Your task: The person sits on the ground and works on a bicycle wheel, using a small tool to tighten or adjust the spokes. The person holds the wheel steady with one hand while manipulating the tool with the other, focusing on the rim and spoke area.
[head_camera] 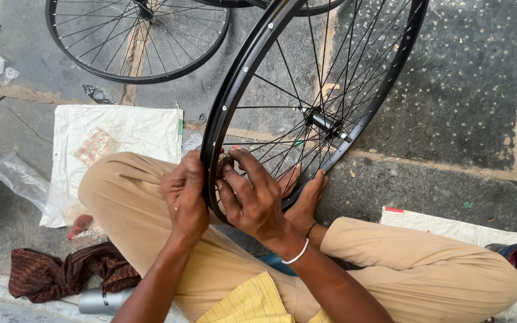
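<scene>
Two spoked wheels were fully in view, with the edge of a third at the far top. The near wheel, black-rimmed with a silver hub, stood upright between the seated person's knees, resting against the feet. The left hand gripped the rim from outside, fingers curled round it. The right hand pinched a small brass part at the rim's inner face. The second wheel lay flat, far left. One white sack lay left, bearing a small reddish rectangular packet. Near left lay a brown cloth.
</scene>
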